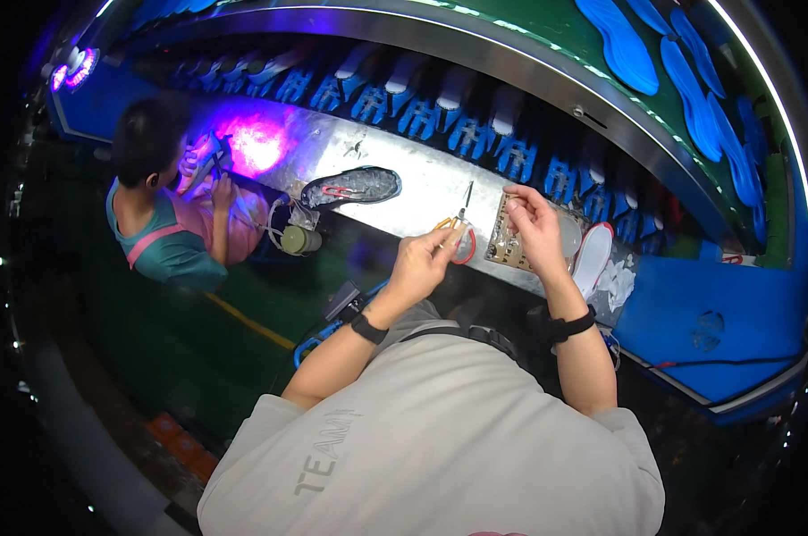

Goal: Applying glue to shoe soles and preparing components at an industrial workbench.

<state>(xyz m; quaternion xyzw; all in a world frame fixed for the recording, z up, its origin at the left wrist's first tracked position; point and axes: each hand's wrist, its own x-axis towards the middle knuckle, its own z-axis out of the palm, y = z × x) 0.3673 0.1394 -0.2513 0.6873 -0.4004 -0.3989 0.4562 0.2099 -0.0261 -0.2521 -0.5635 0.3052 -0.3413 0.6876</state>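
My left hand (417,270) is above the near edge of the metal bench, with thumb and fingers pinched together at the handles of a pair of scissors (462,216). The scissors' dark blades point away from me; the handles look yellow and red. To the right, my right hand (536,234) hovers beside a shallow brown cardboard box (504,248). Its fingers are curled, with thumb and forefinger close together; anything between them is too small to make out. A white shoe (593,255) with a pink-red edge lies just right of that hand.
A dark shoe (351,186) with a red tool on it lies further left on the bench (431,174). Crumpled white paper (616,284) sits at right. Behind runs a row of blue holders (467,136). A co-worker (176,205) handles a shoe under purple light.
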